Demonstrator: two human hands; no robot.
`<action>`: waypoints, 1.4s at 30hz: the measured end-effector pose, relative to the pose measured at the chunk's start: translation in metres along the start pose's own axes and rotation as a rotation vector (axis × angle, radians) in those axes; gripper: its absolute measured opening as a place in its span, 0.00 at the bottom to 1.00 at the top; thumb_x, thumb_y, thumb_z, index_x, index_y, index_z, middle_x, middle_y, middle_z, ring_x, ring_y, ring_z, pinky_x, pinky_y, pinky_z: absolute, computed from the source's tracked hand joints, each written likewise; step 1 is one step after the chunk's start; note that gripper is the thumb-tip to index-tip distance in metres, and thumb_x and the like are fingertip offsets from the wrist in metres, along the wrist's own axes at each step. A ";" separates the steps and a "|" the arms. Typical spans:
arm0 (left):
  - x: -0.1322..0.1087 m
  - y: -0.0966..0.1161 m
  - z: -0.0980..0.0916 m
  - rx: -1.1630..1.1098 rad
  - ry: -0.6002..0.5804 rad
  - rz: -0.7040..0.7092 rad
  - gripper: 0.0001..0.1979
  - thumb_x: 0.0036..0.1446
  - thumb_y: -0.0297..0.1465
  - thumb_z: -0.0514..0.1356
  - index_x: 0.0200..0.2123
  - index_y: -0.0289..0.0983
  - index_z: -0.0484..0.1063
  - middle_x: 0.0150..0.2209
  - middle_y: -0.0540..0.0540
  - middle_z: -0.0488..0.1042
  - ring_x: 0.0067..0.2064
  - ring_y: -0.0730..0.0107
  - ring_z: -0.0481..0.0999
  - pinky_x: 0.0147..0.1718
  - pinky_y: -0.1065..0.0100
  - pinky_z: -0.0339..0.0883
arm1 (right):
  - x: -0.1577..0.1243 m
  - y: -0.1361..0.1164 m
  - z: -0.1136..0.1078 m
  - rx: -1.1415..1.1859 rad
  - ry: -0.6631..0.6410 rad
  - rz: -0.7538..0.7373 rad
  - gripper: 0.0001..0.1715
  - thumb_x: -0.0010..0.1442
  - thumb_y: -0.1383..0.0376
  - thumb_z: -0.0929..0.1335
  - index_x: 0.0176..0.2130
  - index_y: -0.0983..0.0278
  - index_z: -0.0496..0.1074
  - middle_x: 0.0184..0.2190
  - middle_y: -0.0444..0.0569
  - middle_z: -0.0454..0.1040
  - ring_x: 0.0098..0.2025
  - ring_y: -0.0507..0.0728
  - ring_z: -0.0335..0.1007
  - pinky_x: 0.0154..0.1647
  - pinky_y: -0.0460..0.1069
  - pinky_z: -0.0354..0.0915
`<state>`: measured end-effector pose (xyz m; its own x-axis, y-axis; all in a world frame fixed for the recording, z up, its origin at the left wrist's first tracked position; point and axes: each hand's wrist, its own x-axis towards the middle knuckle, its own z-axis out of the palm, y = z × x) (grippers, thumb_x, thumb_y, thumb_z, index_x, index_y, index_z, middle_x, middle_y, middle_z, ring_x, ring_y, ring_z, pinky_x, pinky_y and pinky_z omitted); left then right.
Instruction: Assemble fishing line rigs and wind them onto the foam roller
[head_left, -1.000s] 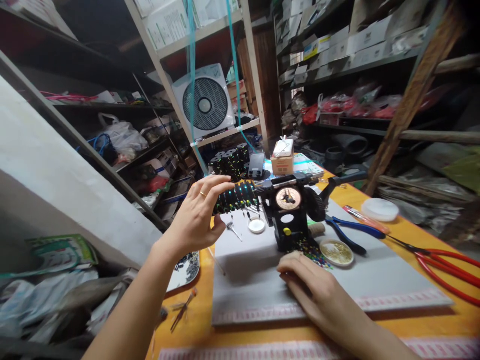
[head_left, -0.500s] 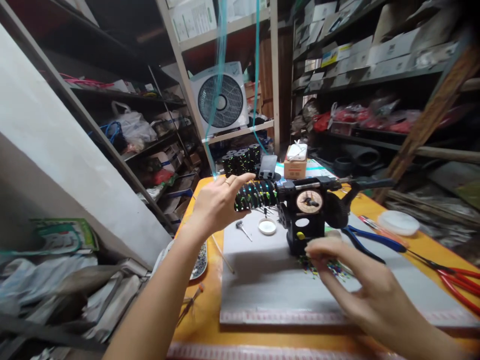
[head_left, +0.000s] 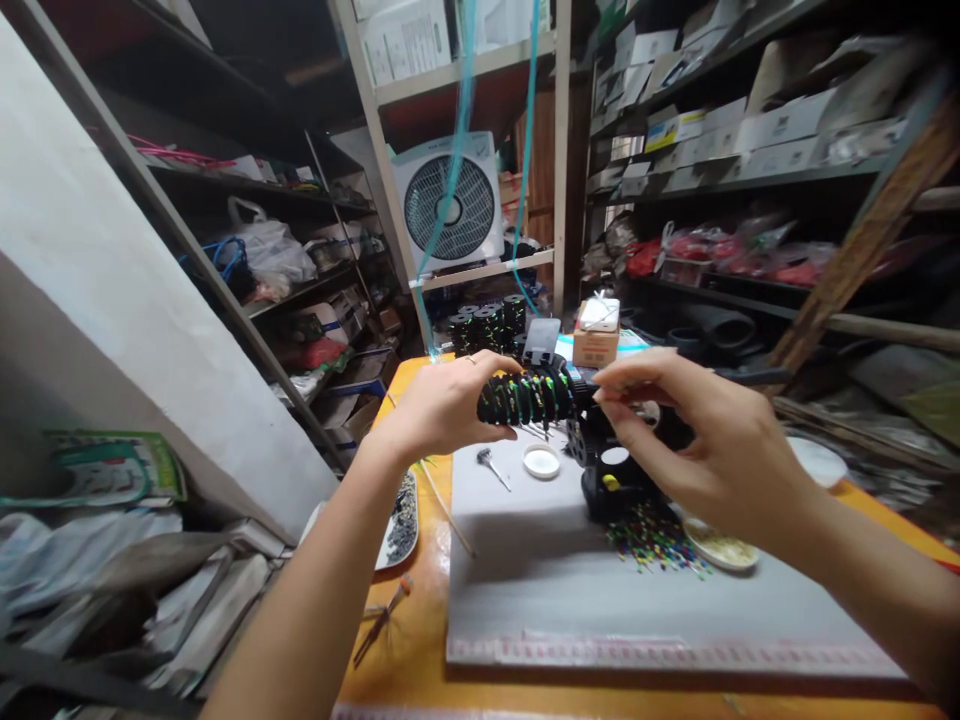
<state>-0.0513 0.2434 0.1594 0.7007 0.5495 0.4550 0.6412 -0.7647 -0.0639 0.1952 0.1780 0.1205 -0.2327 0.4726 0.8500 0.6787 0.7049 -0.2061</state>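
Observation:
My left hand (head_left: 446, 405) is wrapped around the outer end of a black ribbed cylinder (head_left: 534, 398), which has green, yellow and blue bits along its rings. This cylinder lies level, joined at its right to a black machine (head_left: 600, 490) standing on a grey board (head_left: 525, 590). At that joint my right hand (head_left: 712, 440) has thumb and forefinger pinched together; whatever is between them is too small to make out. My right hand covers much of the machine's upper part. Below it lies a pile of small coloured pieces (head_left: 652, 535), beside a shallow dish (head_left: 724, 560) of pale bits.
On the board are a white round lid (head_left: 541, 461) and a small metal pin-like tool (head_left: 495, 470). A tray of grey bits (head_left: 401, 525) and a thin stick (head_left: 448, 508) lie to the left. Several black cylinders (head_left: 487, 325), a phone (head_left: 541, 340) and a cardboard box (head_left: 596, 345) stand behind.
My right hand has risen from above the coloured pile to the cylinder's right end. My left hand stays on the cylinder. The view has shifted slightly, and the pliers are now hidden.

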 end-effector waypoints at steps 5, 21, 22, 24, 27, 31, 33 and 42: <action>-0.007 -0.001 0.011 0.111 0.107 0.124 0.29 0.50 0.36 0.70 0.54 0.41 0.65 0.55 0.45 0.75 0.51 0.58 0.78 0.46 0.61 0.71 | -0.004 -0.011 0.005 0.083 -0.160 -0.039 0.08 0.64 0.71 0.63 0.44 0.62 0.67 0.35 0.47 0.73 0.35 0.52 0.70 0.36 0.48 0.66; -0.023 0.018 0.025 0.412 0.295 -0.012 0.28 0.53 0.40 0.68 0.53 0.32 0.67 0.48 0.39 0.78 0.47 0.53 0.76 0.45 0.57 0.69 | -0.119 -0.013 0.043 0.067 -0.587 -0.117 0.16 0.66 0.76 0.59 0.42 0.63 0.72 0.39 0.51 0.75 0.38 0.56 0.70 0.37 0.50 0.68; -0.023 0.018 0.027 0.415 0.305 -0.012 0.28 0.54 0.40 0.68 0.53 0.32 0.67 0.48 0.39 0.78 0.48 0.53 0.75 0.46 0.57 0.68 | -0.115 -0.013 0.041 0.067 -0.569 -0.105 0.15 0.66 0.75 0.59 0.43 0.63 0.72 0.41 0.51 0.74 0.39 0.56 0.70 0.38 0.49 0.68; -0.024 0.018 0.029 0.416 0.321 -0.014 0.28 0.55 0.41 0.67 0.54 0.33 0.66 0.49 0.39 0.78 0.49 0.54 0.75 0.46 0.57 0.68 | -0.102 -0.011 0.037 0.037 -0.467 -0.104 0.13 0.66 0.74 0.61 0.46 0.63 0.71 0.42 0.52 0.74 0.40 0.55 0.71 0.38 0.48 0.68; -0.025 0.017 0.032 0.415 0.352 -0.012 0.26 0.56 0.41 0.65 0.54 0.33 0.66 0.49 0.39 0.78 0.49 0.54 0.75 0.46 0.57 0.67 | -0.071 -0.007 0.034 -0.155 -0.187 -0.205 0.16 0.64 0.72 0.66 0.52 0.66 0.68 0.43 0.54 0.74 0.42 0.57 0.70 0.45 0.52 0.68; -0.025 0.017 0.035 0.406 0.392 -0.009 0.24 0.58 0.41 0.64 0.53 0.33 0.67 0.50 0.40 0.78 0.49 0.54 0.75 0.47 0.57 0.66 | -0.025 0.001 0.039 -0.443 0.016 -0.391 0.27 0.58 0.70 0.72 0.57 0.65 0.68 0.50 0.58 0.73 0.50 0.64 0.67 0.54 0.60 0.65; -0.025 0.017 0.036 0.398 0.399 -0.004 0.24 0.59 0.40 0.63 0.53 0.33 0.67 0.50 0.40 0.78 0.49 0.55 0.75 0.47 0.58 0.66 | -0.008 0.003 0.041 -0.418 0.018 -0.456 0.23 0.59 0.72 0.71 0.54 0.65 0.71 0.50 0.57 0.74 0.50 0.64 0.67 0.52 0.59 0.67; -0.026 0.018 0.036 0.383 0.374 -0.032 0.24 0.59 0.39 0.64 0.55 0.35 0.66 0.53 0.42 0.77 0.51 0.56 0.74 0.50 0.57 0.66 | 0.087 0.037 0.029 -0.048 -0.086 -0.039 0.07 0.62 0.64 0.67 0.36 0.60 0.78 0.36 0.48 0.80 0.36 0.56 0.75 0.40 0.53 0.70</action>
<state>-0.0471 0.2274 0.1143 0.5642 0.3595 0.7432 0.7777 -0.5337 -0.3322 0.1796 0.2606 0.1725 -0.3173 0.4904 0.8117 0.6998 0.6987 -0.1486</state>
